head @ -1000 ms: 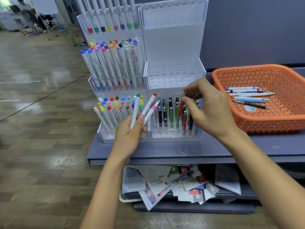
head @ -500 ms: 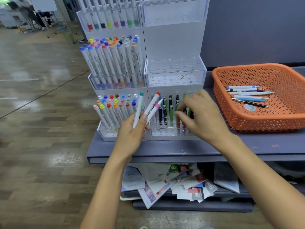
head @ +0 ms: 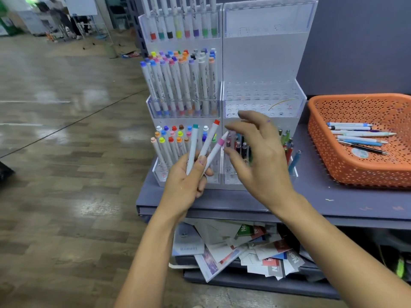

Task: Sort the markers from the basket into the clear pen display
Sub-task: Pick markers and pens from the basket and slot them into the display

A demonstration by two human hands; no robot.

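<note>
Fingers (head: 201, 163) of the left hand (head: 184, 185) grasp three markers (head: 208, 141); the right hand (head: 262, 165) is spread, released.

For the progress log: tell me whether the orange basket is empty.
No, the orange basket holds several pens and markers lying on its floor.

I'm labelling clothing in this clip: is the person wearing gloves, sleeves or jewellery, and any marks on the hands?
No sleeves, gloves, watch or rings show; both forearms are bare. The left hand has a small purple ink smudge on its thumb, and the right hand has one on a finger.
</note>
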